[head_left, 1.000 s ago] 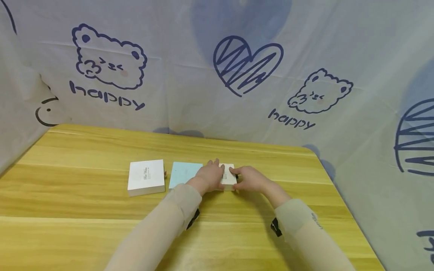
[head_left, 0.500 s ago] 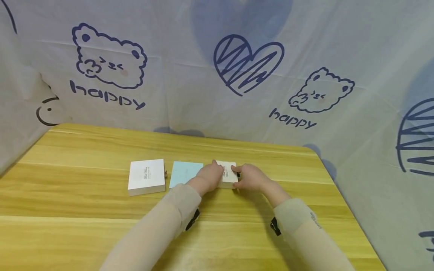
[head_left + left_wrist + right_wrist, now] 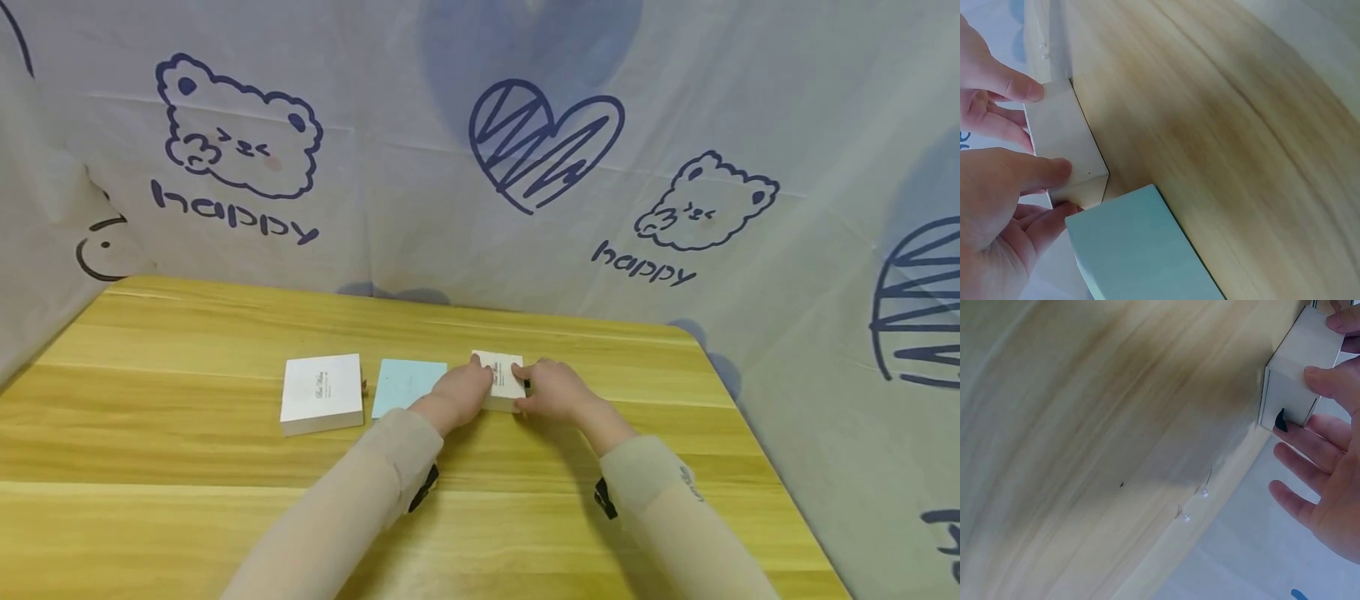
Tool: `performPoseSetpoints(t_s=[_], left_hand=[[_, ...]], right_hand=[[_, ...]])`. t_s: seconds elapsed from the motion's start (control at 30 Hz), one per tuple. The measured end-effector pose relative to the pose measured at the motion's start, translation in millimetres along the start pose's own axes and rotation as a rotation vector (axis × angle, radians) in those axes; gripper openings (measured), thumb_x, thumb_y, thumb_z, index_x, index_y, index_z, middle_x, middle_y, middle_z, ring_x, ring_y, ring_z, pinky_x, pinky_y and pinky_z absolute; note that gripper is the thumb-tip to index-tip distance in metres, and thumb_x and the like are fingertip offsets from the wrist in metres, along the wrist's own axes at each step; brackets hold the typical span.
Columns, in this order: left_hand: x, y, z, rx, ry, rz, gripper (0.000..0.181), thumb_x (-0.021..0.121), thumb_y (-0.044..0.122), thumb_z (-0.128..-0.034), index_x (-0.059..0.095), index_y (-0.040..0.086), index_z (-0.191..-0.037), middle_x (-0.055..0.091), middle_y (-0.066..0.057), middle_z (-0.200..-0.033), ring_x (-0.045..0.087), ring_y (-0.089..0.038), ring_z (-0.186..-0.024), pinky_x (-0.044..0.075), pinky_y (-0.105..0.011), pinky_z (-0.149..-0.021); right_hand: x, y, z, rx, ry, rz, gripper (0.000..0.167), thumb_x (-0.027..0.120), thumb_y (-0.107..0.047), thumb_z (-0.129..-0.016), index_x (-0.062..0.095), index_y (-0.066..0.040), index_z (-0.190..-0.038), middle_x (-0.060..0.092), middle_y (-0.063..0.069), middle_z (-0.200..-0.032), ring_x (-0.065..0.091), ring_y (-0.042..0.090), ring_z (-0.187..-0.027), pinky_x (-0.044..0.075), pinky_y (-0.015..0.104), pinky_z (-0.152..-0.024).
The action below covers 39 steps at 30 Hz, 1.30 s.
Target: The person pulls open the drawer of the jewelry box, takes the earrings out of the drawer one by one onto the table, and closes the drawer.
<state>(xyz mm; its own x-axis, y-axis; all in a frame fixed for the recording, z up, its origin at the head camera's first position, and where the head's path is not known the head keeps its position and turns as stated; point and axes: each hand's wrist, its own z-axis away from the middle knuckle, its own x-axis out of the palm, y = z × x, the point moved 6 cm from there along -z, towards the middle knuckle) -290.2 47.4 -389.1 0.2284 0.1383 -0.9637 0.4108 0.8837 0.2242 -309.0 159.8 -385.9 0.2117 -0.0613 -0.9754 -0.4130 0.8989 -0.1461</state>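
Over the wooden table (image 3: 165, 517), the left hand (image 3: 459, 395) and right hand (image 3: 555, 392) both pinch. Left of them lie a large white box (image 3: 322, 390) and light-blue box (image 3: 400, 384); between them, gripped at opposite ends, is the small white box (image 3: 506, 383).

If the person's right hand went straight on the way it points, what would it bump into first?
The small white box, which the right hand grips. Just beyond, the left hand looks next in line, though depth is hard to judge.
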Motion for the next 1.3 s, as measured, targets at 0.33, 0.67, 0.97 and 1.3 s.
performPoseSetpoints(t_s=[0.33,0.67,0.97,1.3], left_hand=[[1.2,2.0,-4.5,-0.032,-0.018,-0.021,0.043,0.044,0.001,-0.097,0.04,0.001,-0.14,0.029,-0.029,-0.147,0.062,-0.021,-0.073,0.051,-0.027,-0.062],[0.6,-0.4,-9.9,-0.013,-0.063,-0.025,0.043,0.04,0.002,-0.0985,0.037,0.001,-0.142,0.025,-0.028,-0.149,0.063,-0.023,-0.079,0.049,-0.028,-0.065],[-1.1,0.3,-14.8,-0.018,-0.046,-0.034,0.041,0.044,-0.001,-0.0961,0.042,-0.002,-0.138,0.027,-0.029,-0.147,0.063,-0.024,-0.08,0.052,-0.029,-0.069],[-2.0,-0.1,-15.9,-0.037,-0.046,-0.008,0.04,0.042,0.001,-0.0972,0.042,-0.002,-0.137,0.025,-0.029,-0.148,0.062,-0.025,-0.086,0.052,-0.03,-0.073]], right_hand=[[1.1,6.9,-4.5,0.028,0.009,-0.03,0.063,0.071,-0.029,-0.082,0.048,-0.008,-0.136,0.065,0.02,-0.113,0.038,0.016,-0.062,0.038,0.027,-0.064],[-1.8,7.5,-7.6,0.042,-0.002,-0.035,0.062,0.071,-0.027,-0.082,0.047,-0.008,-0.136,0.067,0.015,-0.086,0.035,0.014,-0.055,0.034,0.025,-0.058],[-3.7,9.9,-10.7,0.049,0.001,-0.037,0.062,0.07,-0.026,-0.082,0.047,-0.008,-0.137,0.064,0.012,-0.077,0.035,0.015,-0.057,0.034,0.025,-0.058],[-3.3,11.1,-13.1,0.039,0.016,-0.042,0.063,0.071,-0.025,-0.081,0.047,-0.007,-0.136,0.068,0.018,-0.103,0.043,0.018,-0.066,0.039,0.028,-0.068]])
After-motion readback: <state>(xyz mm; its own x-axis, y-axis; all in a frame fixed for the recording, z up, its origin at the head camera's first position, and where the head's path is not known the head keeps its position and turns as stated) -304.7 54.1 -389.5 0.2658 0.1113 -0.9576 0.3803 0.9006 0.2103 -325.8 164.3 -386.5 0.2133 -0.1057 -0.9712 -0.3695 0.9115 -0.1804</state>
